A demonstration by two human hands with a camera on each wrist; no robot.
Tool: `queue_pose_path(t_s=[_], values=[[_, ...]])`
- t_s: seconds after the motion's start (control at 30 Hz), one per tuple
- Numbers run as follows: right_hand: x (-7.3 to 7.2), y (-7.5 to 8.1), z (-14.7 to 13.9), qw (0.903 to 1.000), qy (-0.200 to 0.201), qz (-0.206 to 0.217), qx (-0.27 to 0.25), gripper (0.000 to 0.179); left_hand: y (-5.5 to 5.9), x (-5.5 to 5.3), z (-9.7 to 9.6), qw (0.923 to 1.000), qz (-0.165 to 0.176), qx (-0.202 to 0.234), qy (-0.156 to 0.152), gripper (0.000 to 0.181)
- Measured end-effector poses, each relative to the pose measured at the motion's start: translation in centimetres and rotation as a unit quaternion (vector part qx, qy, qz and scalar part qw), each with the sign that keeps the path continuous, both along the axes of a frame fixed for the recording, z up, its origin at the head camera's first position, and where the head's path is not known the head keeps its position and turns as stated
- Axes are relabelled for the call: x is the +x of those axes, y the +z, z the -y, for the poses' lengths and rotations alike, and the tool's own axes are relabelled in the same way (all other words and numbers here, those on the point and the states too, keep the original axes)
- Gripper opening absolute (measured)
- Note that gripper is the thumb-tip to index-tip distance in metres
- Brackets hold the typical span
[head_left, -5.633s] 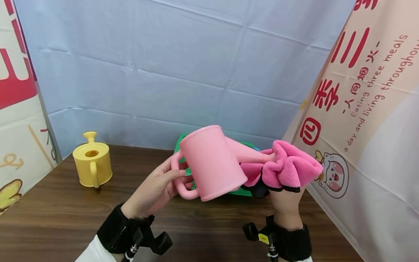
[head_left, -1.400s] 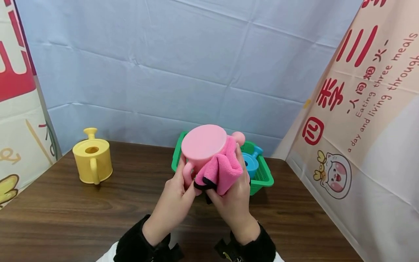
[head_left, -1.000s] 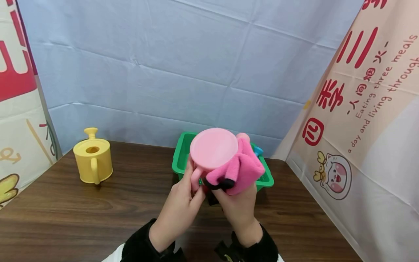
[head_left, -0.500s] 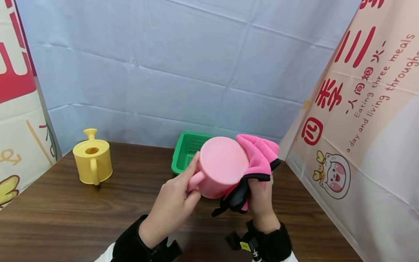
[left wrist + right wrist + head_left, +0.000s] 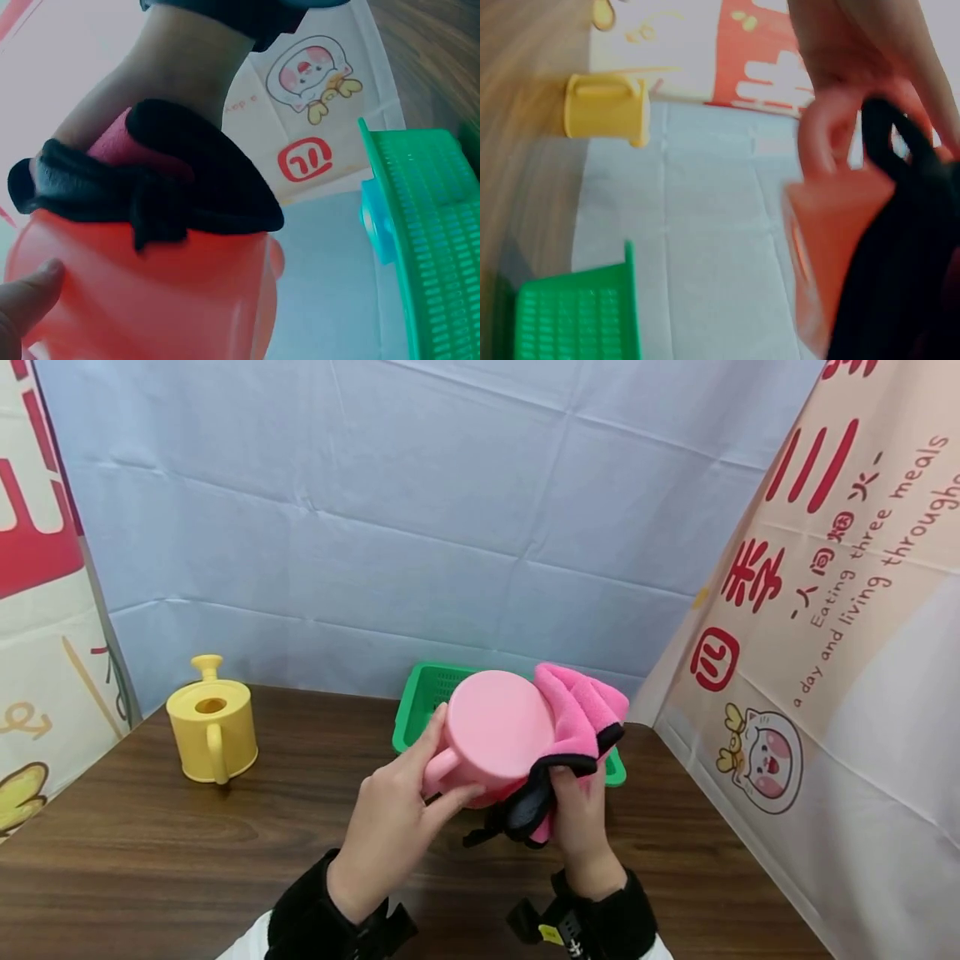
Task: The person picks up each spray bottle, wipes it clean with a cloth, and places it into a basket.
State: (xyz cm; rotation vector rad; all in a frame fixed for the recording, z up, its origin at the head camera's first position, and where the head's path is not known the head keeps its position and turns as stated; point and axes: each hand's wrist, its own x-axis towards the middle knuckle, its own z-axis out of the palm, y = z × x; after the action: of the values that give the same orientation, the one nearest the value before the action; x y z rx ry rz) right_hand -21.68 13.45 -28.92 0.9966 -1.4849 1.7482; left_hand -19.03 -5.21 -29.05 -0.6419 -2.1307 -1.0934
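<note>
A pink watering can (image 5: 501, 727) is held above the table with its flat round bottom turned toward my head camera. My left hand (image 5: 393, 818) grips it at the handle side, the thumb lying along the can's wall. In my right hand (image 5: 581, 818) is a bunched pink cloth (image 5: 581, 710) with black edging, pressed against the can's right side. From the left wrist view, the cloth's black part (image 5: 202, 172) lies against the can (image 5: 150, 292). The can's spout is hidden in the head view.
Behind the can stands a green basket (image 5: 408, 718), partly covered. A blue item (image 5: 377, 221) shows at its edge in the left wrist view. On the table's left (image 5: 187, 860) stands a yellow watering can (image 5: 213, 735). Cloth sheets hang at the back and sides.
Earlier the can was tilted with the cloth around its spout. Its bottom has since turned toward the head camera, and the cloth has moved to its right side. Lately both hands shifted slightly left.
</note>
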Motion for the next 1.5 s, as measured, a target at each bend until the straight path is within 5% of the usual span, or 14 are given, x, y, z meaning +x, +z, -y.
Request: queue_pose_path(t_s=[0.23, 0.33, 0.4, 0.5, 0.57, 0.63, 0.73, 0.93, 1.23, 1.37, 1.5], values=[[0.3, -0.7, 2.3, 0.9938, 0.001, -0.103, 0.043, 0.016, 0.0, -0.3, 0.3, 0.9993, -0.001, 0.038, 0.003, 0.078], [0.4, -0.9, 3.3, 0.9820, -0.071, -0.148, 0.093, 0.019, 0.0, -0.4, 0.5, 0.9984, 0.023, 0.048, -0.018, 0.070], [0.3, -1.2, 3.9, 0.9578, -0.168, -0.195, 0.128, 0.037, -0.1, -0.5, 0.5, 0.9963, 0.052, 0.055, -0.039, 0.065], [0.2, -1.6, 4.6, 0.8921, -0.331, -0.262, 0.161, 0.065, 0.0, -0.5, 0.6, 0.9910, 0.096, 0.065, -0.068, 0.061], [0.2, -1.9, 4.9, 0.8656, -0.374, -0.289, 0.166, 0.076, 0.0, -0.5, 0.6, 0.9865, 0.122, 0.071, -0.083, 0.061], [0.2, -2.0, 4.9, 0.8513, -0.396, -0.300, 0.169, 0.075, 0.1, -0.4, 0.6, 0.9843, 0.132, 0.073, -0.092, 0.062], [0.1, -1.9, 4.7, 0.8473, -0.401, -0.305, 0.167, 0.075, 0.2, -0.2, 0.5, 0.9818, 0.139, 0.079, -0.103, 0.063], [-0.2, -1.5, 4.3, 0.8508, -0.398, -0.309, 0.149, 0.078, 0.4, 0.0, 0.3, 0.9761, 0.161, 0.086, -0.118, 0.068], [-0.2, -0.9, 3.8, 0.8698, -0.376, -0.287, 0.140, 0.082, 0.3, -0.1, 0.0, 0.9758, 0.160, 0.090, -0.119, 0.068], [-0.2, -0.6, 3.3, 0.9082, -0.318, -0.236, 0.135, 0.063, 0.2, -0.1, 0.0, 0.9783, 0.154, 0.081, -0.113, 0.066], [-0.6, -0.7, 2.4, 0.9614, -0.195, -0.170, 0.093, 0.040, 0.3, 0.1, 0.0, 0.9781, 0.162, 0.076, -0.105, 0.066]])
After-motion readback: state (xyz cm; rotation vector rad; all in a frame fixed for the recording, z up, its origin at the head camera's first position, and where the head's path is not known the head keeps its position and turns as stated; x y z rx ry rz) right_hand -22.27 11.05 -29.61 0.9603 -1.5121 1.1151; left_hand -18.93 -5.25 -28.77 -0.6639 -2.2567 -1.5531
